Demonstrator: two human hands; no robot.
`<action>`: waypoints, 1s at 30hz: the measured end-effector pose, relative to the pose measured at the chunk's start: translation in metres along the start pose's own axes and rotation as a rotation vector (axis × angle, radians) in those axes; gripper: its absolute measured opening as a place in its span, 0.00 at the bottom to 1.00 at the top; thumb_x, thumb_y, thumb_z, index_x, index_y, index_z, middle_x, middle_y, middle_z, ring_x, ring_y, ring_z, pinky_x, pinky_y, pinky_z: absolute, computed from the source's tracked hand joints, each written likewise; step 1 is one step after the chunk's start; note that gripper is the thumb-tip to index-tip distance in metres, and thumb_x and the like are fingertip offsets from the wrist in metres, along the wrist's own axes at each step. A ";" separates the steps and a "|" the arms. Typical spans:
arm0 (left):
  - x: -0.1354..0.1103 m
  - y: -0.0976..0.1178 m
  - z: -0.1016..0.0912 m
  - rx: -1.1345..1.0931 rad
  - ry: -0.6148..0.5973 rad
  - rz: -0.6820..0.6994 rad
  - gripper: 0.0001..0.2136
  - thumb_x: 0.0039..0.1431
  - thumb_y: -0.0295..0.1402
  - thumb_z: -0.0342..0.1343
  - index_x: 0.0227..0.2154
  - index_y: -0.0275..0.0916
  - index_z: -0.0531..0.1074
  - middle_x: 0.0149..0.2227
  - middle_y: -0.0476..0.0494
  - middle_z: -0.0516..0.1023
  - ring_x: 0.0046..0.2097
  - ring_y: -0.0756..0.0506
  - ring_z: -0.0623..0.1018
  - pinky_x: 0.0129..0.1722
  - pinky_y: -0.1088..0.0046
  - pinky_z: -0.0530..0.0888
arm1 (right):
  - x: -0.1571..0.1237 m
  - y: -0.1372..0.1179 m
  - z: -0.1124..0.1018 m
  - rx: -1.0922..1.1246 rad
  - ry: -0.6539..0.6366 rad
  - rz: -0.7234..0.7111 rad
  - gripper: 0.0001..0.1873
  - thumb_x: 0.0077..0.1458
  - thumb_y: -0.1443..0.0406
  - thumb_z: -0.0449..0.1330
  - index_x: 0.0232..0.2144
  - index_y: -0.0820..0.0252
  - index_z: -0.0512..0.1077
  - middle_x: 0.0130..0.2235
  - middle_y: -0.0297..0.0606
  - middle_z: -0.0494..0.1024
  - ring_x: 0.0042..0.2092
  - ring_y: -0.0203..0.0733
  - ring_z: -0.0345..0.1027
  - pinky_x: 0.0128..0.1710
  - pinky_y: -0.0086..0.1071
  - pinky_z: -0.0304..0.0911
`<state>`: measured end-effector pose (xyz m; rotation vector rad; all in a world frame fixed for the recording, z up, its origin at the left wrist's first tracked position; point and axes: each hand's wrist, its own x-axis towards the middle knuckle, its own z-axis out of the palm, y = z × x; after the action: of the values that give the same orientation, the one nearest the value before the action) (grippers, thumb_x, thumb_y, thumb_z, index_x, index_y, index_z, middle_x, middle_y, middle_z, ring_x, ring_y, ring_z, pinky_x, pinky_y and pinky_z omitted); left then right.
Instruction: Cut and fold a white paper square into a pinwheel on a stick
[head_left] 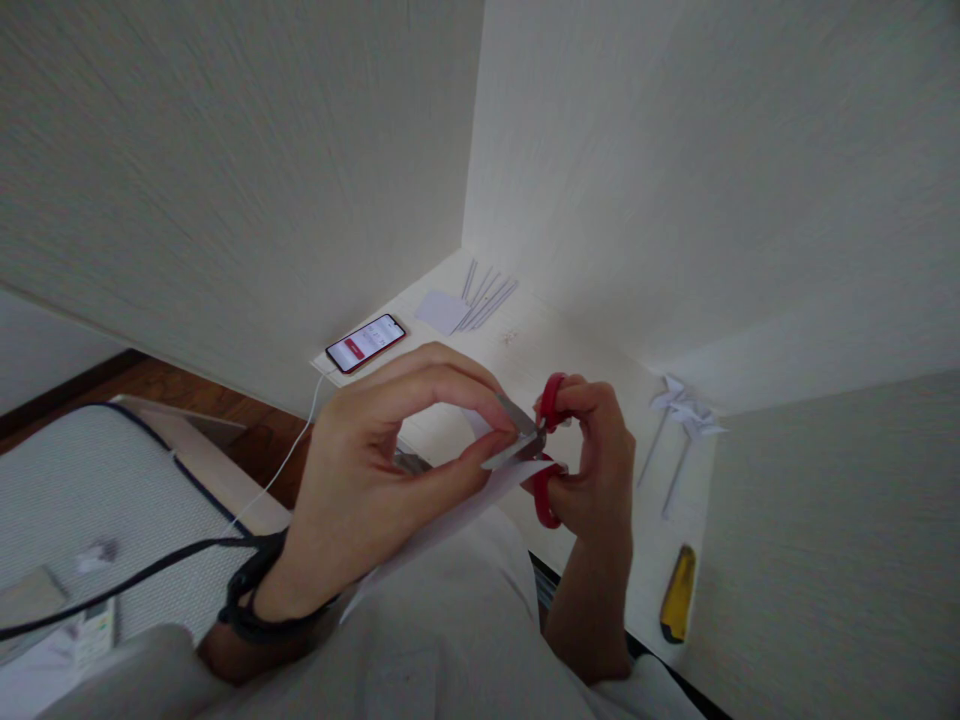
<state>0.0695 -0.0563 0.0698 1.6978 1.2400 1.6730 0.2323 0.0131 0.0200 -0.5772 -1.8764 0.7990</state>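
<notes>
Scissors (551, 500) at paper sheet (474, 505), both held up over white tabletop (577, 345).
Left hand (367, 480): thumb and index pinched on the paper, tips right at the parted blades. Right hand (604, 455): fingers in the red handles, spread. Beyond, on tabletop: paper square (441, 311) beside thin sticks (486, 300), smartphone (366, 343) farther left; right side, paper pinwheels (684, 408) on sticks, yellow-and-black tool (679, 594) nearer the body.

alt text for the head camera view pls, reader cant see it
A person's right hand holds open red-handled scissors at white paper pinched in the left hand. On the white table: a lit phone, a paper square, thin sticks, two pinwheel-like paper shapes with stems, and a yellow-and-black tool.
</notes>
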 end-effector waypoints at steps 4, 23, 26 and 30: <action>0.000 0.002 0.000 0.046 0.005 -0.004 0.08 0.52 0.22 0.64 0.32 0.43 0.78 0.33 0.47 0.79 0.36 0.46 0.77 0.37 0.68 0.75 | 0.001 -0.001 0.001 0.013 0.003 0.004 0.20 0.38 0.76 0.59 0.35 0.53 0.63 0.32 0.29 0.66 0.30 0.35 0.62 0.27 0.27 0.63; 0.002 0.002 0.000 0.083 0.014 0.003 0.07 0.52 0.25 0.65 0.31 0.45 0.78 0.32 0.48 0.79 0.35 0.45 0.77 0.35 0.66 0.75 | 0.002 0.000 -0.001 -0.063 0.018 0.011 0.20 0.36 0.75 0.59 0.33 0.53 0.62 0.31 0.28 0.67 0.28 0.33 0.60 0.24 0.26 0.61; 0.001 0.002 0.000 0.066 0.015 0.000 0.08 0.52 0.24 0.64 0.32 0.44 0.78 0.33 0.47 0.79 0.36 0.45 0.77 0.36 0.67 0.74 | 0.003 0.000 -0.002 -0.080 0.000 0.010 0.20 0.35 0.75 0.59 0.32 0.53 0.62 0.30 0.27 0.68 0.27 0.32 0.59 0.23 0.25 0.60; 0.001 0.001 0.000 0.048 0.011 0.010 0.08 0.53 0.22 0.62 0.32 0.43 0.77 0.34 0.47 0.79 0.37 0.46 0.77 0.36 0.68 0.74 | 0.002 0.000 -0.002 -0.062 0.007 0.025 0.19 0.36 0.76 0.59 0.31 0.53 0.62 0.29 0.26 0.67 0.26 0.31 0.57 0.23 0.25 0.59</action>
<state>0.0697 -0.0565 0.0712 1.7278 1.2885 1.6734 0.2333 0.0151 0.0224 -0.6430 -1.8964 0.7562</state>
